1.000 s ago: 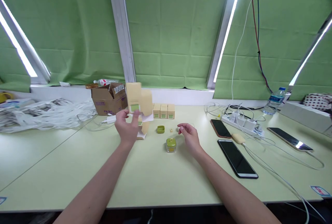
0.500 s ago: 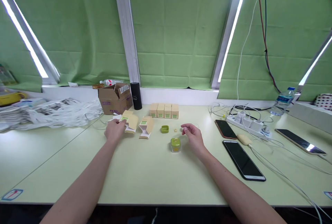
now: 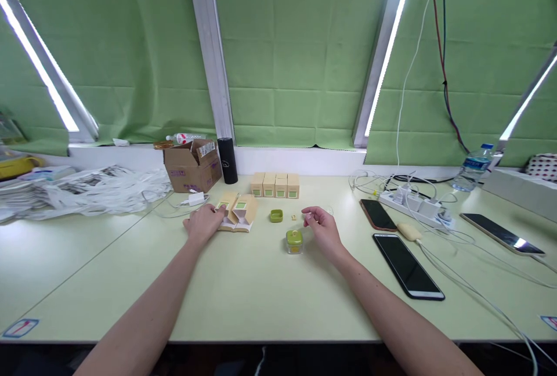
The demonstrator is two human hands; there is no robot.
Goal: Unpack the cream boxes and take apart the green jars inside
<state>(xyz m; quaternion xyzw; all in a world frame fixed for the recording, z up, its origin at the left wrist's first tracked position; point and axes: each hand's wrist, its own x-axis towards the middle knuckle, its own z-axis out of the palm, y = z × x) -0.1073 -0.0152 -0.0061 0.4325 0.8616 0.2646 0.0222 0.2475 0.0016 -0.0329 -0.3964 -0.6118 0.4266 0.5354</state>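
My left hand (image 3: pixel 203 222) has its fingers closed on the left one of two flattened, unfolded tan cartons with green labels. That left carton (image 3: pixel 228 202) lies against the right carton (image 3: pixel 246 208). To the right of them sits a small open green tray (image 3: pixel 276 215), and beside it a tiny yellowish piece (image 3: pixel 293 217). Nearer the front stands a clear cube-shaped container with a green lid (image 3: pixel 295 240). My right hand (image 3: pixel 322 228) hovers or rests right of these, thumb and fingertips together; what they hold, if anything, is too small to make out.
Several small closed tan boxes (image 3: pixel 275 185) stand in a row at the back. Behind on the left are a cardboard box (image 3: pixel 192 168) and a black cylinder (image 3: pixel 227 161). Phones (image 3: pixel 408 267), a power strip (image 3: pixel 418 209) and cables lie on the right; white strips (image 3: pixel 104 190) are piled far left.
My left hand has moved right with the left carton, which now lies lower and against the other one. A white adapter behind it has come into fuller view. My right hand has hardly moved.
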